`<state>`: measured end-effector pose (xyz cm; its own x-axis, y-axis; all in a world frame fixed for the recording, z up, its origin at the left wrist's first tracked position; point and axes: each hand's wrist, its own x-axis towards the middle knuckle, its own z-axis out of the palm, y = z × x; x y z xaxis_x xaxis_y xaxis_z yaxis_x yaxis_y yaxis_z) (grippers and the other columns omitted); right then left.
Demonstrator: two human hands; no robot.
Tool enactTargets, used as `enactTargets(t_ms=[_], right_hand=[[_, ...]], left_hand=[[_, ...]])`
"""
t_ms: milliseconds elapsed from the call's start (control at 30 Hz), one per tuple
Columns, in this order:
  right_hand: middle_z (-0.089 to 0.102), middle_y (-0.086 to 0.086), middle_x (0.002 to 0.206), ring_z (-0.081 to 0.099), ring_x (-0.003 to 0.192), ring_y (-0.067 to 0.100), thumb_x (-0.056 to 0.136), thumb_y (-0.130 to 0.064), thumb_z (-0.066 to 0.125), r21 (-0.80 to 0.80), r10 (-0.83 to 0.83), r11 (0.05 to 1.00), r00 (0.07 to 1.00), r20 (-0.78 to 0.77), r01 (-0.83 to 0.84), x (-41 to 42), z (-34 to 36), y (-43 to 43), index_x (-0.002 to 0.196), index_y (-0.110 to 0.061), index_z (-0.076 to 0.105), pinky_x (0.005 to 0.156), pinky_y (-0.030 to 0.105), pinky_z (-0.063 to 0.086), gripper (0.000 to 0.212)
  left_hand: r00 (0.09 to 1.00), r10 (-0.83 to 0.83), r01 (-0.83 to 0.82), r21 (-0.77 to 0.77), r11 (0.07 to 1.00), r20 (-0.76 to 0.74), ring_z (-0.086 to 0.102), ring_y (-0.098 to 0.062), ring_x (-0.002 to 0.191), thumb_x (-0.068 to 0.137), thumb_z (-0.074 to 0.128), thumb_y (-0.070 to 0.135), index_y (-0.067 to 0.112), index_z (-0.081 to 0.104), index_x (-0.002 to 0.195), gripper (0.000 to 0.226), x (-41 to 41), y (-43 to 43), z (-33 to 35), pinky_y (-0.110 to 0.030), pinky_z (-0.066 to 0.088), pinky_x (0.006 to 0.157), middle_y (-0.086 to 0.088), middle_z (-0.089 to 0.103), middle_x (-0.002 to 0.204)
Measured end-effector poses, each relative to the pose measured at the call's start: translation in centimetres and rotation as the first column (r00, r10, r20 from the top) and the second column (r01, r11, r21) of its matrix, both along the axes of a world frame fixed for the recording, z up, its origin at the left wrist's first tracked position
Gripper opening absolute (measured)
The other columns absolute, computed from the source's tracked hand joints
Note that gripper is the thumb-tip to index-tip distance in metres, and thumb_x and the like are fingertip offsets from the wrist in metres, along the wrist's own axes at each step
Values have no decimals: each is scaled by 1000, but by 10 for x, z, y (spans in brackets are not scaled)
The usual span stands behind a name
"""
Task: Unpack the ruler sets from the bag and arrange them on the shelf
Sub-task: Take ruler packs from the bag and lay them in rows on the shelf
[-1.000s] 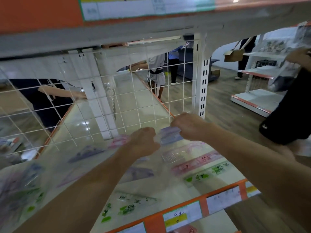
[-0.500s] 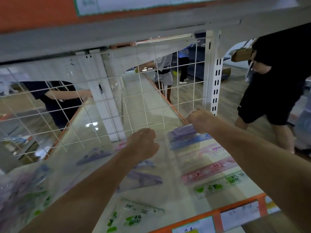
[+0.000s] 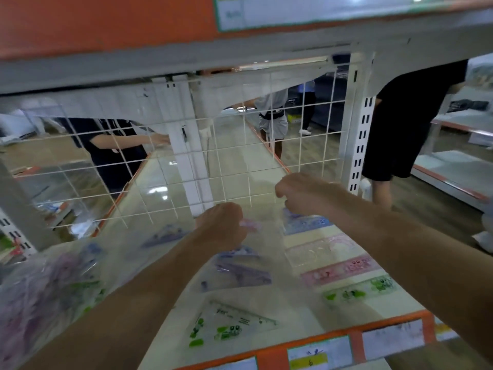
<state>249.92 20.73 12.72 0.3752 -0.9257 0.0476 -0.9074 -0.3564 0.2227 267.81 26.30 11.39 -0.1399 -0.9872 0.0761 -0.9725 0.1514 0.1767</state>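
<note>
A large clear plastic bag (image 3: 149,265) lies spread over the white shelf (image 3: 298,316). Several ruler sets show through it: a purple one (image 3: 240,271), a green triangle set (image 3: 232,324) and a bunch at the left (image 3: 48,287). My left hand (image 3: 221,225) is curled and grips the bag's film near a pink packet (image 3: 249,225). My right hand (image 3: 301,193), farther back near the wire grid, pinches the bag's other edge. To the right lie a blue (image 3: 306,224), a clear (image 3: 320,249), a pink (image 3: 341,271) and a green ruler set (image 3: 360,291) in a row.
A white wire grid (image 3: 240,161) backs the shelf and an upper shelf (image 3: 240,52) hangs close overhead. The orange front rail (image 3: 269,353) carries price labels. A person in black (image 3: 400,134) stands at the right; other people stand behind the grid.
My hands have drawn apart, the right one moving right and back with the bag's edge. The person in black has stepped closer beside the right upright.
</note>
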Motion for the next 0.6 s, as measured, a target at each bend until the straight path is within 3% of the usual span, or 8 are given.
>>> enactTargets(t_ms=[267, 400, 500, 600], right_hand=[[65, 7, 108, 62, 97, 27, 91, -19, 52, -8, 225, 974, 974, 36, -224, 91, 12, 38, 108, -15, 66, 79, 32, 49, 22], [64, 5, 105, 59, 94, 24, 90, -18, 49, 17, 351, 935, 932, 90, -354, 136, 12, 60, 98, -13, 61, 71, 30, 42, 15], [64, 5, 109, 59, 102, 26, 92, -19, 46, 16, 447, 892, 887, 113, -452, 170, 8, 78, 108, -18, 65, 77, 30, 44, 25], [65, 2, 109, 59, 103, 24, 93, -20, 47, 37, 528, 843, 839, 131, -537, 200, 2, 89, 111, -20, 66, 74, 29, 40, 26]], left_hand=[[983, 158, -159, -8, 987, -90, 57, -22, 109, 88, 57, 28, 23, 59, 116, 29, 67, 41, 13, -29, 44, 92, -2, 60, 118], [973, 218, -221, -44, 974, -75, 54, -21, 113, 89, 56, 27, 21, 58, 119, 31, 103, 64, 13, -28, 41, 94, -3, 58, 121], [957, 286, -288, -39, 957, -51, 54, -20, 114, 89, 55, 27, 22, 57, 122, 33, 131, 82, 9, -27, 41, 92, -1, 57, 122], [932, 358, -358, -1, 934, -53, 55, -18, 112, 90, 55, 29, 24, 57, 123, 33, 158, 97, 5, -27, 43, 94, 2, 58, 122]])
